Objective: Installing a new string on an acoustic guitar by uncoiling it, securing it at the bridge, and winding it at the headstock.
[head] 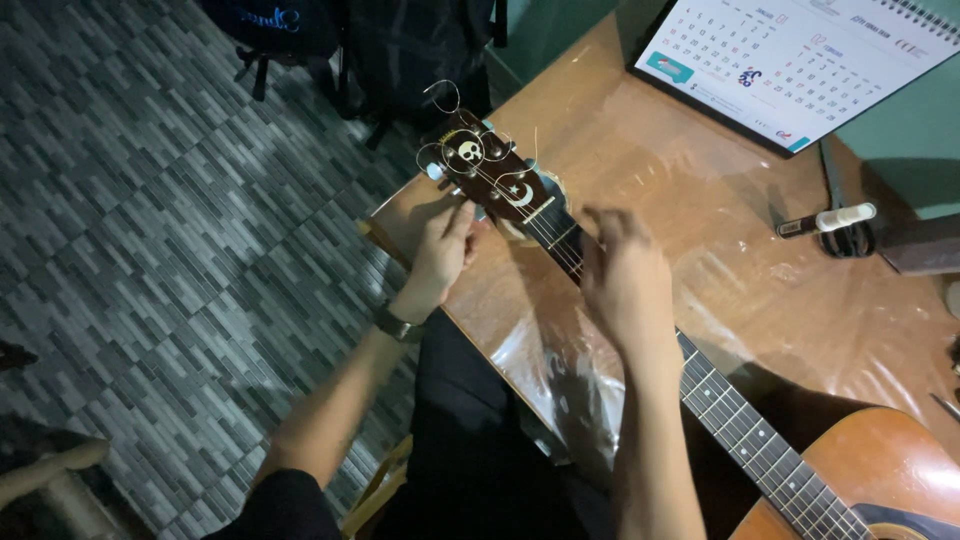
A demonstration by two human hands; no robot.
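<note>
Dark wooden guitar headstock with skull and moon stickers lying at the table corner; left hand pinching a tuning peg at its edge; right hand blurred over the strings, grip impossible to tell. Probably a risk: overtightened thin metal string snapping; loose curled ends pricking fingers.

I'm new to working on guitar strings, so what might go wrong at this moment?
Loose curled string ends at the headstock could prick the left hand on the tuning pegs. The right hand over the neck might get snapped. The headstock overhangs the table edge.
</note>
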